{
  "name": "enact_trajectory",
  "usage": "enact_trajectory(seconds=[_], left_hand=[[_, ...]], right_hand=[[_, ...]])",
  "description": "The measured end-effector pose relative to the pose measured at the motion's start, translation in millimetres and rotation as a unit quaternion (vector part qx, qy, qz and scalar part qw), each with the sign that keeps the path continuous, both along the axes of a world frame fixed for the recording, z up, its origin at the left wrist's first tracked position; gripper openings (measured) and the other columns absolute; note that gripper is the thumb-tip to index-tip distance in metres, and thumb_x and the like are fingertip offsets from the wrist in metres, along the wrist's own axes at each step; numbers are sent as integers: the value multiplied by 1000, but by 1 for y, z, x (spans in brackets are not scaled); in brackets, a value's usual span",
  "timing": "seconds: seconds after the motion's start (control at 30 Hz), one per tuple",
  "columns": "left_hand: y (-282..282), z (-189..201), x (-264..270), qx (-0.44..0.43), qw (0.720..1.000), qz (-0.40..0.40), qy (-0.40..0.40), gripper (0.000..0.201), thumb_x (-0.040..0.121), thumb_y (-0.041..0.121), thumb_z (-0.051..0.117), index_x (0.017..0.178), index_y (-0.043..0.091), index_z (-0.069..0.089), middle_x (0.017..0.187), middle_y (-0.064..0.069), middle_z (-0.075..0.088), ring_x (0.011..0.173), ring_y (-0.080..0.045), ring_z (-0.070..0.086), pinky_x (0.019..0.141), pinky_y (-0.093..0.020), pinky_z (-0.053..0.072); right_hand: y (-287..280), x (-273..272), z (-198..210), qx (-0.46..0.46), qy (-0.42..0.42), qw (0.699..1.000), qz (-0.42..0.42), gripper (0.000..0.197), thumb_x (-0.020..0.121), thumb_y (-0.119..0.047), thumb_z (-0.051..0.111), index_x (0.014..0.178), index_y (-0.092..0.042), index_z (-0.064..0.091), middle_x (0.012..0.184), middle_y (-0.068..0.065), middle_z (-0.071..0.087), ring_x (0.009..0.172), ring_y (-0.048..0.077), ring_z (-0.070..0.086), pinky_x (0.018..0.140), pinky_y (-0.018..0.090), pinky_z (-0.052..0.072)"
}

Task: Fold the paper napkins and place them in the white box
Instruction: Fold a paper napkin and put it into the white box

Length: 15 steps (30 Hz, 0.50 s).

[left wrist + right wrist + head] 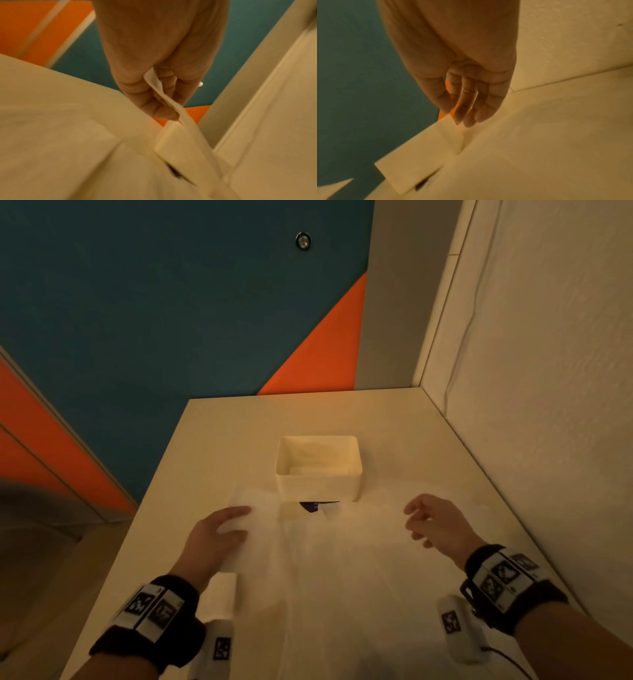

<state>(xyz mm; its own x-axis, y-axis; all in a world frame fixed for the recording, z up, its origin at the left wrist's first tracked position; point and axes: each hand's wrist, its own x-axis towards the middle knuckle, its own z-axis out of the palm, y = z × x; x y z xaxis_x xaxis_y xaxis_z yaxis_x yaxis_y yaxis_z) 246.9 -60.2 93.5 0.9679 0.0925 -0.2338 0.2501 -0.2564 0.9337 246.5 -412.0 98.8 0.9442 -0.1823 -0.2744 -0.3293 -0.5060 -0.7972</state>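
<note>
My left hand [214, 537] pinches napkin [246, 529] at box's 7 o'clock. My right hand [433, 522] loosely curled, holding nothing, at white box's [318, 486] 4 o'clock.

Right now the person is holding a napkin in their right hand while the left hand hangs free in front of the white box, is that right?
Not quite: the hands are swapped. The left wrist view shows the left hand pinching the napkin between thumb and fingers, while the right wrist view shows the right hand hanging free, holding nothing. Both are in front of the white box.
</note>
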Motion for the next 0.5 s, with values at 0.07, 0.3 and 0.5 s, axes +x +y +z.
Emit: enact_trajectory(seconds=[0.07, 0.3, 0.5], left_hand=[[22, -19, -1, 62, 997, 36, 16, 31, 85, -5, 58, 99, 22, 67, 126, -13, 57, 99, -33, 57, 86, -42, 50], [58, -63, -15, 130, 986, 84, 64, 32, 85, -5, 57, 111, 12, 66, 127, -17, 56, 97, -30, 51, 88, -38, 44], [62, -77, -18, 191, 977, 64, 73, 31, 85, -1, 60, 111, 14, 66, 128, -16, 57, 107, -35, 54, 90, -37, 42]], right_hand=[[-8, -6, -15, -19, 21, 1000, -4, 14, 82, 4, 59, 83, -10, 59, 76, 11, 61, 64, 22, 59, 57, 31, 45], [-21, -17, -40, -71, 36, 997, 2, 19, 81, 5, 60, 78, -13, 58, 77, 12, 61, 64, 24, 60, 54, 24, 41], [-24, -18, -49, -91, 38, 995, -8, 20, 81, 6, 57, 78, -14, 58, 81, 11, 59, 64, 22, 60, 49, 20, 38]])
